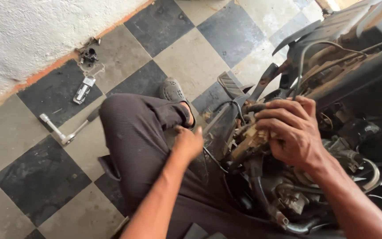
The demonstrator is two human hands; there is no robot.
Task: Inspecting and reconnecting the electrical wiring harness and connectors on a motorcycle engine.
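Observation:
I sit on a checkered tile floor beside a stripped motorbike (pixel 350 66). My right hand (pixel 290 130) is wrapped around a grimy brown metal engine part (pixel 249 140) among black hoses and cables. My left hand (pixel 189 142) reaches down by my bent knee in dark trousers (pixel 133 132), fingers curled toward the floor near the bike's underside. What the left hand's fingers touch is hidden behind the hand itself.
A socket wrench (pixel 65 130) lies on the floor to the left of my knee. A small silver part (pixel 83 90) and a dark metal piece (pixel 88 55) lie near the white wall (pixel 32 31). A footrest (pixel 231 85) sticks out from the bike.

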